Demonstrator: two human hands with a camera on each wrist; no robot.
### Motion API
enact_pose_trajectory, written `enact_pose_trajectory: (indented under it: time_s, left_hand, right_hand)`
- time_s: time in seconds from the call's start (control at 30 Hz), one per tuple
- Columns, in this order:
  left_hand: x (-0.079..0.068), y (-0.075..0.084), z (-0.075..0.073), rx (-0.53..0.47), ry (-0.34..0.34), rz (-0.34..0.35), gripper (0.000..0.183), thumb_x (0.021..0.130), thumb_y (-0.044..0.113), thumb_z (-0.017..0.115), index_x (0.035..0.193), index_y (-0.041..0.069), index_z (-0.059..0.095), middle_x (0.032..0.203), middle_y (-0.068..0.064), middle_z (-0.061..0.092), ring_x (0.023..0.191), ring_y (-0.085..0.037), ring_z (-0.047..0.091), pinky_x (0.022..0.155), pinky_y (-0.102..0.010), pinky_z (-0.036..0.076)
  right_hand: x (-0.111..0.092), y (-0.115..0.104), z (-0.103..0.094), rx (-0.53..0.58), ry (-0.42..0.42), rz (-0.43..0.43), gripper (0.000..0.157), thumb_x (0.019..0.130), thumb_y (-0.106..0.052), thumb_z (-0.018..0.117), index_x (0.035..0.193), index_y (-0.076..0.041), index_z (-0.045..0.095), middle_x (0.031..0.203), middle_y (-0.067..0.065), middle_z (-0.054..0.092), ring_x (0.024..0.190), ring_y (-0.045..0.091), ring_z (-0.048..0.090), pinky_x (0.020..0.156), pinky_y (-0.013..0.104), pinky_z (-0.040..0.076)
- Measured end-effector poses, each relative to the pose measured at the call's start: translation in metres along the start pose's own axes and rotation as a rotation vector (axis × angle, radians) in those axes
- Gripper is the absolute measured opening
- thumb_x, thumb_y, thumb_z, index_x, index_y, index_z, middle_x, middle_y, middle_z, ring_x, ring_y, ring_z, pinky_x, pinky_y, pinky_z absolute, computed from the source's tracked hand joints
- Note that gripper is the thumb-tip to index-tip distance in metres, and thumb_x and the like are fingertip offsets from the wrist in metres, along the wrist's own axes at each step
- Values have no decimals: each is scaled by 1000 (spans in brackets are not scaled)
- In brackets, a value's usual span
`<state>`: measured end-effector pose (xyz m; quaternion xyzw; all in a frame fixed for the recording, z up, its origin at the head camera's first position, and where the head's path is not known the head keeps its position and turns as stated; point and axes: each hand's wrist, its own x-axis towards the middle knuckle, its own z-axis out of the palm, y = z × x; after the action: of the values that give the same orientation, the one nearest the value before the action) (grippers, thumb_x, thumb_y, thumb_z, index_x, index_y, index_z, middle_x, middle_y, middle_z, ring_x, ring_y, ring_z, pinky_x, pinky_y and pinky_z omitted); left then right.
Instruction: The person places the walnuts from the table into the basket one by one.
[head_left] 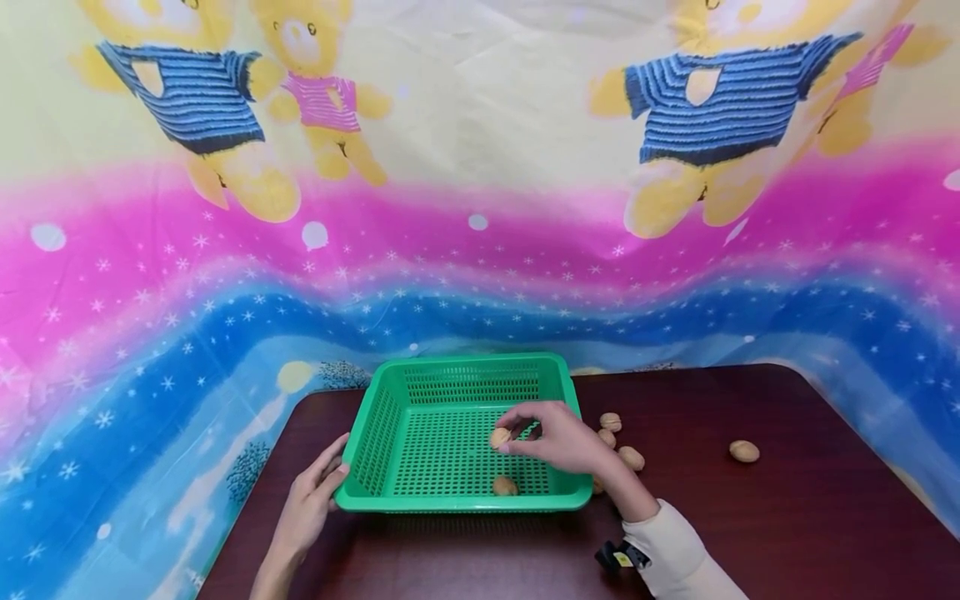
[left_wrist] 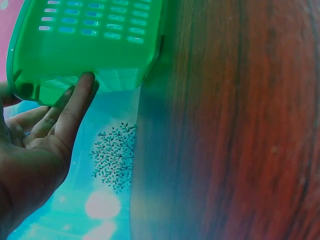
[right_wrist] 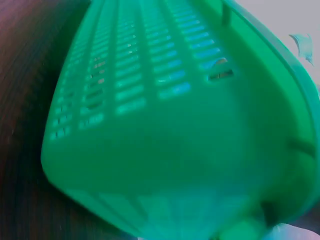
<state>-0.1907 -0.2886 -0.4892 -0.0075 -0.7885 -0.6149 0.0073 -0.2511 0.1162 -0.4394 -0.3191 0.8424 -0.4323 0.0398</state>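
Observation:
In the head view, my right hand is over the right half of a green plastic basket, pinching a walnut between thumb and fingers. Another walnut lies on the basket floor near its front wall. At the basket's left side, my left hand grips the rim. The left wrist view shows that hand with its thumb at the rim and its fingers against the outer wall. The basket's slotted wall fills most of the right wrist view, where the right hand itself is hidden.
Right of the basket, several walnuts lie close together, one partly hidden by the right forearm. A lone walnut sits farther right on the dark wooden table. A patterned cloth hangs behind the table and along its sides.

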Motion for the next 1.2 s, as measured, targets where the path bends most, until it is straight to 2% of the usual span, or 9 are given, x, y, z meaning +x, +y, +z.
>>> enact_pose_trajectory:
  time_s: [0.3,0.53,0.87,0.97,1.2]
  left_hand:
    - [-1,1,1,-13,-6,14,56,117,26,47,169,10,34,152,-33,55,100,-10,77,74,-33,66]
    - [0,3,2,-21,-10,23,56,117,26,47,169,10,33,151,-34,56,101,-11,77,75,-33,67]
    - [-1,1,2,-15,-4,2,56,117,26,47,169,11,33,154,-33,54,100,-10,77,74,-33,66]
    - [-1,1,2,-15,-6,1,55,118,26,46,169,11,33,154,-33,54,100,-10,77,75,-33,66]
    - [-1,1,2,-29,-13,1,56,118,27,46,170,11,32,156,-33,52,103,-10,77,76,-32,66]
  right_hand:
    - [11,2,17,3,-90,-35,23,99,-32,80,119,-20,78,106,-8,77,96,6,69,82,24,61]
    - [10,3,19,-15,-127,-20,22,99,-33,79,118,-22,79,105,-10,77,97,6,69,82,24,58]
    - [11,3,22,-44,-187,-24,21,98,-30,81,117,-21,80,104,-11,78,93,3,70,80,23,56]
    - [11,3,22,-50,-195,-25,22,98,-30,81,118,-19,80,106,-8,78,94,2,70,82,23,57]
    - [9,3,19,-15,-179,-8,28,102,-32,77,124,-15,78,121,9,79,102,9,73,87,26,60]
